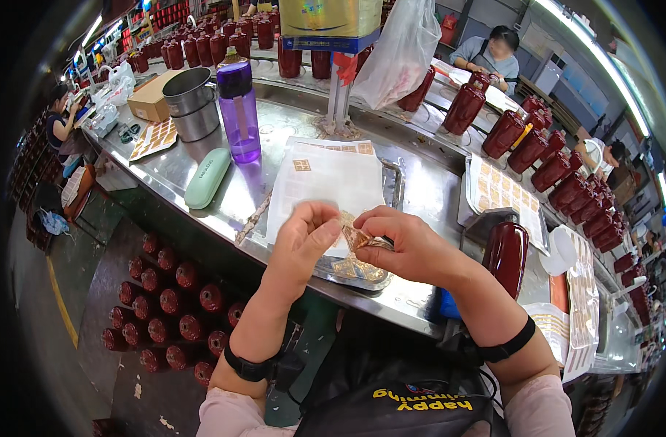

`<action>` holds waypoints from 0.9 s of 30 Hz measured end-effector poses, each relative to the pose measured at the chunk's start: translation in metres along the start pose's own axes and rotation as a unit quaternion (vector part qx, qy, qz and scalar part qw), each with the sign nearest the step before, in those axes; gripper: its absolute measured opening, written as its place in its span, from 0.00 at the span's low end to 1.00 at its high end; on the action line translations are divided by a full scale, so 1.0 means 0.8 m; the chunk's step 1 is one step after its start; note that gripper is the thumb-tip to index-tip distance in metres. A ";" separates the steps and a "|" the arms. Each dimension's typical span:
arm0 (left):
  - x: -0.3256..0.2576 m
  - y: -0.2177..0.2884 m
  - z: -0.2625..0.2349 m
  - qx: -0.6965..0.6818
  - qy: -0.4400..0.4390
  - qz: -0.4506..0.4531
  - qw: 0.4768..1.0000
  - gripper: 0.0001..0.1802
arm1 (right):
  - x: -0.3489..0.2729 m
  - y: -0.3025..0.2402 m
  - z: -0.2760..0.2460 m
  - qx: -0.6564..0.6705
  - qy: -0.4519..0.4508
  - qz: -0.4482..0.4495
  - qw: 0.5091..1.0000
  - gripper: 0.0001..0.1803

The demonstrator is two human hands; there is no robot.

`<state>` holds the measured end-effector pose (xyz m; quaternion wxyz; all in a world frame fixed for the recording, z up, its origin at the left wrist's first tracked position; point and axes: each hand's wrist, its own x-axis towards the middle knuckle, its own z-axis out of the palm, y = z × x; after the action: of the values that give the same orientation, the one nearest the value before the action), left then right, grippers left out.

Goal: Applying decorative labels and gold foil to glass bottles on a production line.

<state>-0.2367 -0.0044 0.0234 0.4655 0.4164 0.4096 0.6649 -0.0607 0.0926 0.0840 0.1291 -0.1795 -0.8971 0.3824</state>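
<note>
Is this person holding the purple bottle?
No, the purple bottle stands on the metal table, while the left hand and right hand are both at a small gold piece.

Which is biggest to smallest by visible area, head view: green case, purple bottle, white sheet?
1. White sheet, even partly hidden by the left hand
2. Purple bottle
3. Green case

Apparent size only.
</note>
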 end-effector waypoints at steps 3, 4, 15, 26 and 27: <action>-0.003 -0.008 -0.004 -0.040 -0.096 -0.083 0.991 0.18 | -0.005 -0.002 -0.003 -0.004 0.014 -0.013 1.000 0.10; -0.001 -0.005 0.002 0.007 -0.102 -0.067 0.993 0.15 | -0.007 -0.001 -0.002 -0.004 0.016 -0.012 1.000 0.10; 0.002 -0.003 0.015 0.142 -0.028 0.036 0.989 0.08 | -0.025 0.010 -0.013 -0.010 0.039 0.042 0.998 0.10; -0.001 0.027 0.036 0.410 -0.031 0.210 0.887 0.05 | -0.033 0.001 -0.032 0.013 -0.007 0.019 1.000 0.28; -0.001 0.028 0.036 0.423 -0.038 0.213 0.880 0.05 | -0.031 0.000 -0.030 0.013 -0.007 0.019 1.000 0.28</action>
<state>-0.2157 -0.0055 0.0532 0.1073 0.6761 0.5352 0.4949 -0.0296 0.0973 0.0981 0.1183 -0.1921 -0.8893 0.3979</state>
